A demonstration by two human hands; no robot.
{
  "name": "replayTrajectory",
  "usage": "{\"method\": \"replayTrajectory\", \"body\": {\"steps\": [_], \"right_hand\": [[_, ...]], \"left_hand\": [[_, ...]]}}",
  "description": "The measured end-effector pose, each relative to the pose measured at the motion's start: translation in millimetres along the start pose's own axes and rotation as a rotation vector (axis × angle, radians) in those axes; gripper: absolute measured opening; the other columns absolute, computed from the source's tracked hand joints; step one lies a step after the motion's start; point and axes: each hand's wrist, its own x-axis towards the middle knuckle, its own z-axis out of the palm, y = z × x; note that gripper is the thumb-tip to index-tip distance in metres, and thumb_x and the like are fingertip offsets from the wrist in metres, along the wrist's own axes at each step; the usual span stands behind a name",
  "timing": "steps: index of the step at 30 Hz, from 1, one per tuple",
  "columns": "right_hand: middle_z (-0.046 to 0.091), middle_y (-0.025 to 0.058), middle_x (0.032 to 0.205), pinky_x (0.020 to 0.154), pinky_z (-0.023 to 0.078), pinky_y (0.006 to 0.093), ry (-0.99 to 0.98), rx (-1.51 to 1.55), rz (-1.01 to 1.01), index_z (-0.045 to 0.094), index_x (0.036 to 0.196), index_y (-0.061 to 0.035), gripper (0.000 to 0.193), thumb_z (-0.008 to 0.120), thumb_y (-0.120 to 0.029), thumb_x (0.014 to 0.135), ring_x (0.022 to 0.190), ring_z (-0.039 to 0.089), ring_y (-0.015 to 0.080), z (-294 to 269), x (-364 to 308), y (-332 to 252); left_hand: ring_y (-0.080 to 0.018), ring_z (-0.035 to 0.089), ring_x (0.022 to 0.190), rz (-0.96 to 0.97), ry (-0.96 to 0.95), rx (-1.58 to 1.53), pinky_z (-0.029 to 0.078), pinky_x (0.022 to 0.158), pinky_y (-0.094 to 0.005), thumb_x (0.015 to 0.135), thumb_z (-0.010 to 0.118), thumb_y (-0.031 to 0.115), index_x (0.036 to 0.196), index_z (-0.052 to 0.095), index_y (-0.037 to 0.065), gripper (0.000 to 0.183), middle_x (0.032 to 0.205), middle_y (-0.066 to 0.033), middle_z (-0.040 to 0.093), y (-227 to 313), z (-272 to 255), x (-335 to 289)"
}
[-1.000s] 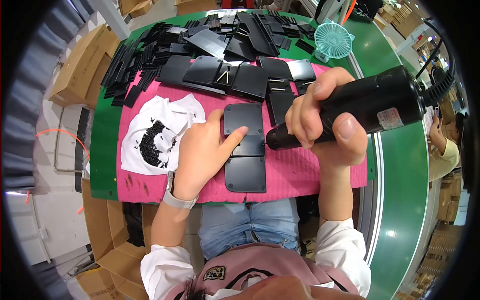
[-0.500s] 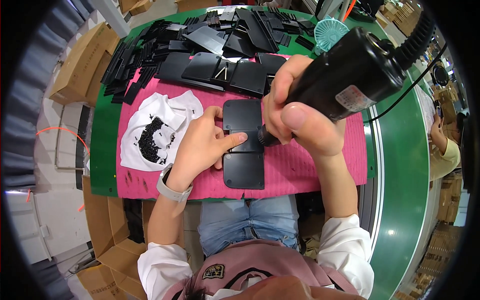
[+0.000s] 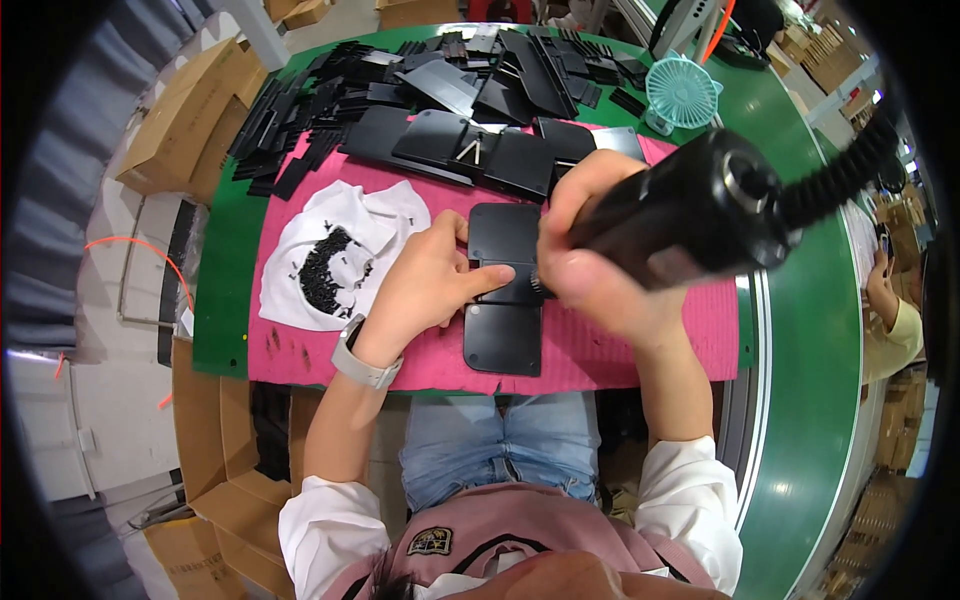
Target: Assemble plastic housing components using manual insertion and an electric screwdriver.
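A black three-section plastic panel (image 3: 504, 338) lies flat on the pink mat, its sections running away from me. My left hand (image 3: 425, 275) grips its left edge, thumb pressed on the middle section and fingers curled at the side. In my right hand (image 3: 610, 275) is a black electric screwdriver (image 3: 680, 205), held tilted with its cable end up to the right. Its tip points at the panel's right edge near the middle section; exact contact is hidden. Left of my left hand, a white cloth (image 3: 290, 270) bears a heap of small black screws (image 3: 322, 275).
Black plastic parts (image 3: 440, 85) are piled along the far side of the green table (image 3: 222, 320), with more panels (image 3: 520, 163) before them. A teal fan (image 3: 682, 92) stands far right. Cardboard boxes (image 3: 190, 110) are at the left. Another person's arm (image 3: 882, 300) shows at far right.
The whole view has shifted slightly to the right. The screwdriver's body has tipped a little, and both hands keep their grip; the panel stays flat on the mat.
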Motion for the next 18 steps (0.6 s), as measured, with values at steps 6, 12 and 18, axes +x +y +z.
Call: {"method": "replayTrajectory", "body": {"steps": [6,12,18], "right_hand": [[0.050,0.0008,0.061,0.049,0.042,0.0279,-0.209,0.624,-0.169,0.046,0.103,-0.0039,0.041,0.063,-0.034,0.082,0.045,0.048,0.0123,-37,7,-3],[0.056,-0.0026,0.065,0.051,0.047,0.0274,-0.430,0.813,-0.374,0.046,0.104,-0.0096,0.039,0.062,-0.041,0.086,0.046,0.054,0.0098,-45,12,11],[0.056,-0.0007,0.063,0.045,0.045,0.0264,-0.547,0.874,-0.383,0.047,0.100,-0.0081,0.038,0.066,-0.038,0.086,0.042,0.053,0.0109,-34,12,11]], "left_hand": [[-0.0121,0.054,0.046,0.213,0.281,0.317,0.042,0.049,-0.0239,0.068,0.080,0.023,0.095,0.059,-0.002,0.042,0.051,-0.0066,0.055,-8,3,-11],[-0.0163,0.057,0.057,0.400,0.042,-0.158,0.046,0.055,-0.0291,0.071,0.078,0.028,0.104,0.059,0.003,0.045,0.067,-0.0062,0.059,19,7,-27],[-0.0349,0.063,0.063,0.351,-0.027,-0.062,0.049,0.057,-0.0366,0.065,0.075,0.023,0.082,0.061,-0.003,0.034,0.066,-0.0199,0.061,56,43,-27]]}}
